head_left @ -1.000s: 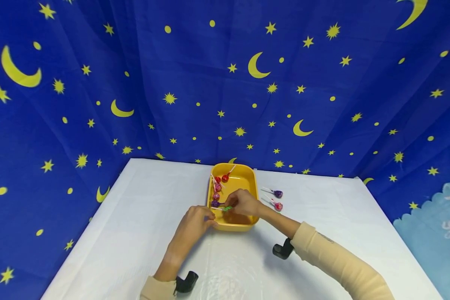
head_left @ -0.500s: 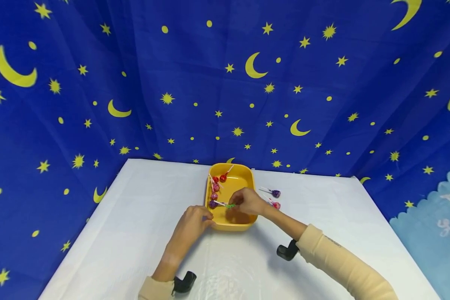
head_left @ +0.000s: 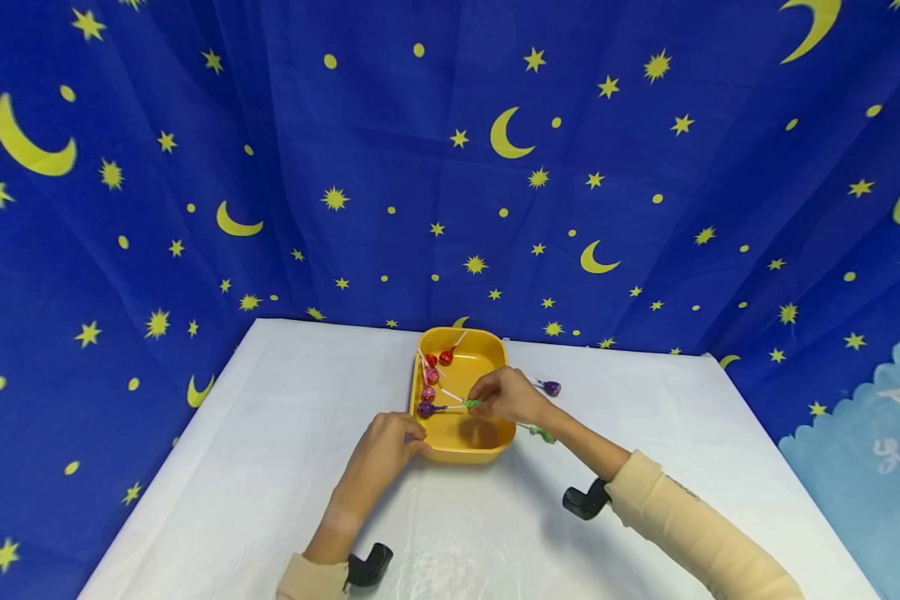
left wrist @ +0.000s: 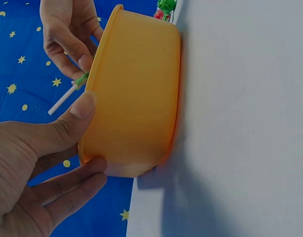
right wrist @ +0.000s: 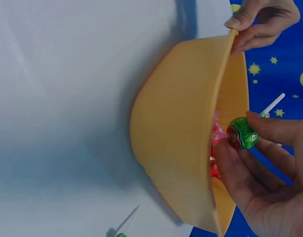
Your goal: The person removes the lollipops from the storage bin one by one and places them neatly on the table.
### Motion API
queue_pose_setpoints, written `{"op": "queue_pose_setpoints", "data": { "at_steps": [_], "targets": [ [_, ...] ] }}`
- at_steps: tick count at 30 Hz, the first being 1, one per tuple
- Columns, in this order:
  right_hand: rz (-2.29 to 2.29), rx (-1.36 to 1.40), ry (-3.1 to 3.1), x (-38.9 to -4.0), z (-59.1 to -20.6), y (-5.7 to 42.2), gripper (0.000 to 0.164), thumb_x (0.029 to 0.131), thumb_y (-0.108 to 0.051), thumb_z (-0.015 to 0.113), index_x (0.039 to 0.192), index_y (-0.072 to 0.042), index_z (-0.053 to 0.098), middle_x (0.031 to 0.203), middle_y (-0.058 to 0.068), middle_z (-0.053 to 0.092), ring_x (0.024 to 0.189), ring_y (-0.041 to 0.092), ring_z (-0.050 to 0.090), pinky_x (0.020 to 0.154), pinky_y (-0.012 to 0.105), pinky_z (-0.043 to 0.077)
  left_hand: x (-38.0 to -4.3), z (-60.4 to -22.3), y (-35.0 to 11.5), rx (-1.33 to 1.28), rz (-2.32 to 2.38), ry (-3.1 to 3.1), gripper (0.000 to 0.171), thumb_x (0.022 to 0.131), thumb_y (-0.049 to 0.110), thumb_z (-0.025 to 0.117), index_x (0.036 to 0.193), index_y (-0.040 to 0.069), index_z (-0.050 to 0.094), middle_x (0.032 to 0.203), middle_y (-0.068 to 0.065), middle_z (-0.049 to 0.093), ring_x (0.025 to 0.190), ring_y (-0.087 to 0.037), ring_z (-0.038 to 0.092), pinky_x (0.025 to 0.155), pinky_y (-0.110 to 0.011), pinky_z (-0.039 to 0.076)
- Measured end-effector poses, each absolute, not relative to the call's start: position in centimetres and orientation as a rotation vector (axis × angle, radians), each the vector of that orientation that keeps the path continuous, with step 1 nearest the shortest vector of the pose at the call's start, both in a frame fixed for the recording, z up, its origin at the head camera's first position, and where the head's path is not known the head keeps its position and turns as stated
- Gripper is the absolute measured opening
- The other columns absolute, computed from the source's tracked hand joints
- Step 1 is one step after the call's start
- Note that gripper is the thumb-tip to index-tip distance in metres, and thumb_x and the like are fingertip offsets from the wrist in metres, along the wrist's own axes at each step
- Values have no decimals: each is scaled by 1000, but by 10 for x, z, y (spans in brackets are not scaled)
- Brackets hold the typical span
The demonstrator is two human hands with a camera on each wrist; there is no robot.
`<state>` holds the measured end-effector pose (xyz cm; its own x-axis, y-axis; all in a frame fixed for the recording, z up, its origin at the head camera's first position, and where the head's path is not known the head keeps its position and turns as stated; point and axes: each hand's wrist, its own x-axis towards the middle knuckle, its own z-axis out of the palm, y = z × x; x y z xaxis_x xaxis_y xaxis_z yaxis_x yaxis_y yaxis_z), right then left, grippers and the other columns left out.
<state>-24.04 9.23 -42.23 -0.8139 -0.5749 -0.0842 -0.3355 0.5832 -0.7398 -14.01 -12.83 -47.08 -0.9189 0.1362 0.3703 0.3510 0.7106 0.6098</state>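
Observation:
My left hand [head_left: 385, 450] grips the near left rim of a yellow plastic tub [head_left: 461, 456], its thumb on the rim in the left wrist view. Over the tub, my right hand [head_left: 513, 398] pinches a green-wrapped lollipop [right wrist: 244, 133] by its candy end, with the white stick pointing left in the head view. Inside, along the left wall, lie red lollipops [head_left: 446, 357], pink lollipops [head_left: 432, 376] and a purple lollipop [head_left: 426, 409].
On the white table [head_left: 270, 417], right of the tub, lie another purple lollipop [head_left: 551, 388] and another green lollipop [head_left: 544, 435], the latter partly behind my right forearm. A blue star-and-moon cloth [head_left: 390, 167] hangs behind and at the left.
My right hand has moved right with the green lollipop, whose stick now tilts up to the left. It covers the pink lollipop on the table, and another green one has come into sight. The left hand keeps its grip.

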Motion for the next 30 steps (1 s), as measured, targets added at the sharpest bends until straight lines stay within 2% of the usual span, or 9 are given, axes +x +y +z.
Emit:
{"op": "queue_pose_setpoints", "data": {
  "at_steps": [8,21,24,28,30],
  "targets": [
    [-1101,-666,2537,-235,-417,99,14,80,-8,80,93,-4,74,87,5,74,74,12,64,68,25,58,-140,-471,-128,-391,-1040,-2613,15,68,10,84,79,4,76,84,-5,74,81,-21,69,78,-35,57],
    [-1242,-717,2479,-235,-426,110,19,80,-2,79,98,-1,73,96,12,73,86,21,70,79,27,59,-142,-473,-127,-372,-1038,-2621,16,67,10,85,79,5,76,84,-5,74,81,-22,70,80,-35,57],
    [-1266,-732,2450,-232,-422,112,22,80,0,77,101,3,72,99,18,72,89,26,70,79,28,59,-142,-473,-127,-373,-1049,-2615,15,68,10,85,79,5,77,84,-5,74,81,-22,69,79,-35,57],
    [-1279,-732,2447,-230,-419,116,23,80,0,78,102,4,72,101,19,73,92,28,70,81,28,59,-142,-474,-127,-379,-1052,-2609,15,68,10,85,79,5,76,83,-5,74,81,-22,69,79,-35,57],
    [-1280,-737,2454,-232,-423,119,23,79,-2,79,101,1,73,100,16,74,92,24,71,81,27,58,-142,-474,-128,-378,-1051,-2607,14,67,9,85,78,5,76,82,-4,74,80,-21,69,78,-34,57]
  ]
}}
